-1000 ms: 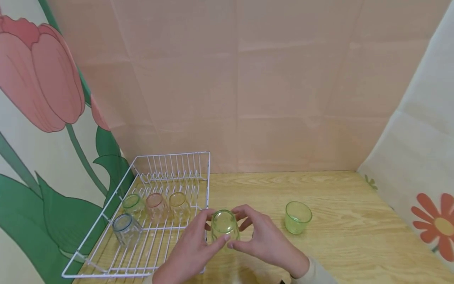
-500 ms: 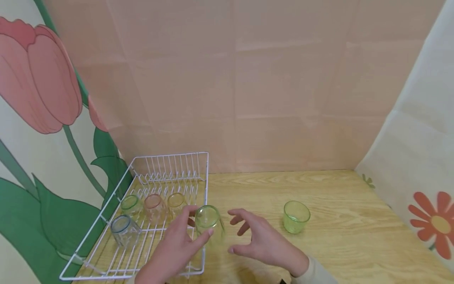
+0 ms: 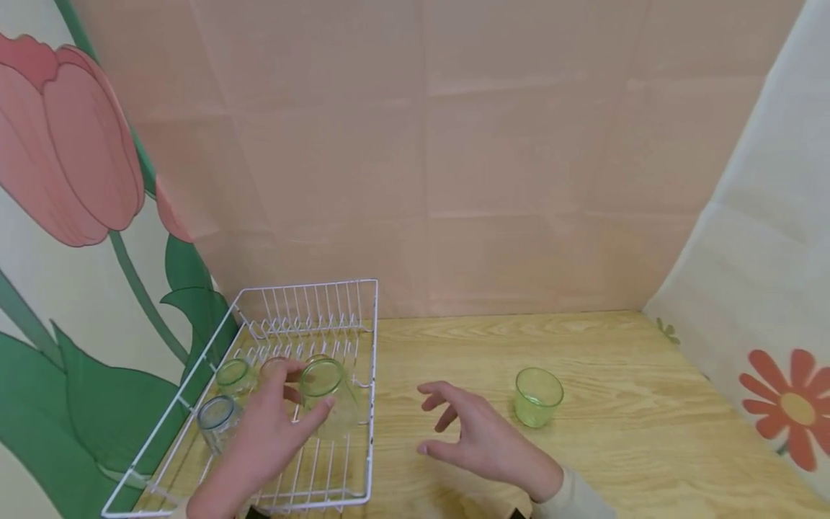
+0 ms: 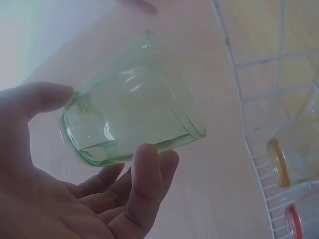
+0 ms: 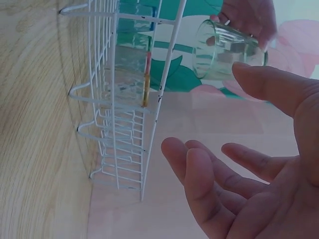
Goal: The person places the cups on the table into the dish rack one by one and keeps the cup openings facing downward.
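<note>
My left hand [image 3: 266, 429] grips a clear green glass [image 3: 336, 411], thumb on one side and fingers on the other, near its base. The glass [image 4: 134, 114] is upside down, its wider rim facing down in the right wrist view. It hangs over the right part of a white wire dish rack [image 3: 373, 346]. To its right, my right hand [image 3: 476, 436] hovers over the table with thumb and fingers apart, holding nothing. In the rack stand a blue-edged glass [image 3: 217, 417] and a green-edged glass [image 3: 235, 376]; red and orange glasses are mostly hidden behind the left hand.
A green glass cup [image 3: 538, 398] stands on the wooden table [image 3: 622, 432], right of my right hand. A pinkish sheet [image 3: 519, 180] covers the back, and flower-printed sheets flank both sides. Upright wires [image 3: 311, 303] line the rack's far end.
Both hands held the green glass at first. The right hand let go and stayed back, while the left hand carried the glass leftward from beside the rack to above it.
</note>
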`<state>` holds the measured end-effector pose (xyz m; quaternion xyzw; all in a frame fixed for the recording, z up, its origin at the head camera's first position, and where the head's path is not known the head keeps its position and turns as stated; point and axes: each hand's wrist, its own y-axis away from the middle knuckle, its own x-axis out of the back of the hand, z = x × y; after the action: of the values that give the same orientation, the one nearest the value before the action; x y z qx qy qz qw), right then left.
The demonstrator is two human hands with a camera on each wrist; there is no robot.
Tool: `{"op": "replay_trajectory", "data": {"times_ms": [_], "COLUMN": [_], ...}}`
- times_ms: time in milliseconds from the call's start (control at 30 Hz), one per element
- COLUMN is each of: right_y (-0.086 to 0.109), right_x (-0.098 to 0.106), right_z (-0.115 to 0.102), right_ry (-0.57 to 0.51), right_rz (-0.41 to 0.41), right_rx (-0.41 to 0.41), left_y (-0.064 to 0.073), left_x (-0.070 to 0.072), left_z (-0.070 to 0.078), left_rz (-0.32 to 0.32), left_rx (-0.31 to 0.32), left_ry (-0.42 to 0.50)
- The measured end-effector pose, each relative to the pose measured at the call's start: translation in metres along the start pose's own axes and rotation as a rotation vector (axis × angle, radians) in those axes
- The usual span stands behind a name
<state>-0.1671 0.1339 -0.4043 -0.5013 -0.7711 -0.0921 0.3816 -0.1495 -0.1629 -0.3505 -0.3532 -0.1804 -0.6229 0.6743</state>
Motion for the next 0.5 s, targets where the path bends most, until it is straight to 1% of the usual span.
{"op": "replay_trajectory", "data": {"times_ms": [167, 267, 300, 367, 500], "right_y": [0.000, 0.000, 0.000, 0.001, 0.001], "right_x": [0.000, 0.000, 0.000, 0.000, 0.001], "right_z": [0.001, 0.001, 0.001, 0.001, 0.001], "right_ry": [-0.019, -0.018, -0.017, -0.018, -0.020], "right_rz": [0.001, 0.012, 0.015, 0.018, 0.018], "right_rx": [-0.018, -0.014, -0.012, -0.011, -0.018], "left_y": [-0.006, -0.010, -0.011, -0.015, -0.023], "left_x": [0.014, 0.022, 0.024, 0.030, 0.039], "left_z": [-0.009, -0.017, -0.019, -0.025, -0.037], "left_rz": [-0.024, -0.020, -0.024, -0.043, -0.113], "left_rx": [0.071, 0.083, 0.084, 0.085, 0.105], "left_ry": [-0.060, -0.090, -0.083, -0.077, -0.075]}}
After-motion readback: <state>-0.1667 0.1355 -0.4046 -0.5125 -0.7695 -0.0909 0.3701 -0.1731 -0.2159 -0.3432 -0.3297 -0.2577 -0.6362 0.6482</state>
